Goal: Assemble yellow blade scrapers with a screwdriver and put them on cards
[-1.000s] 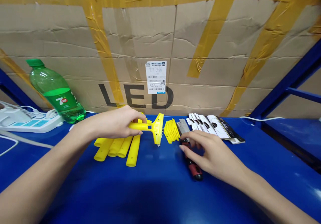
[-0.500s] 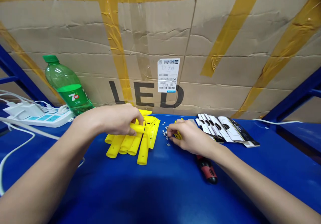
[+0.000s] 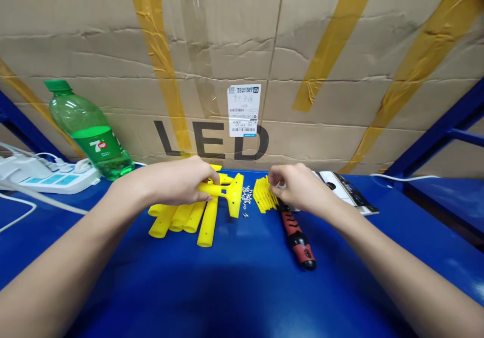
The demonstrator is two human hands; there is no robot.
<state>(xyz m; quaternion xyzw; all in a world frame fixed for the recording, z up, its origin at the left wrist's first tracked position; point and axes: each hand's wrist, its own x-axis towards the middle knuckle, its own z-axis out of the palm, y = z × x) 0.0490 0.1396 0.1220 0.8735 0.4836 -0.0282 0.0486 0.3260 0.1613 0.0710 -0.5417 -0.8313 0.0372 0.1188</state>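
My left hand (image 3: 185,179) grips the yellow scraper (image 3: 235,195) by its handle, head right beside the scattered screws (image 3: 246,198)! Over at the yellow plates (image 3: 262,196), near the red-and-black screwdriver (image 3: 297,237), my right hand (image 3: 297,185) curls its fingers; whether it's holding anything, I can't tell.

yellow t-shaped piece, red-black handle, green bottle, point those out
Yellow T-shaped piece (image 3: 234,195), head view: its wide flat end.
Red-black handle (image 3: 298,239), head view: black band partway along it.
Green bottle (image 3: 91,137), head view: its green label.

The plastic scraper (image 3: 235,195) looks smooth, the tabletop (image 3: 242,257) glossy.
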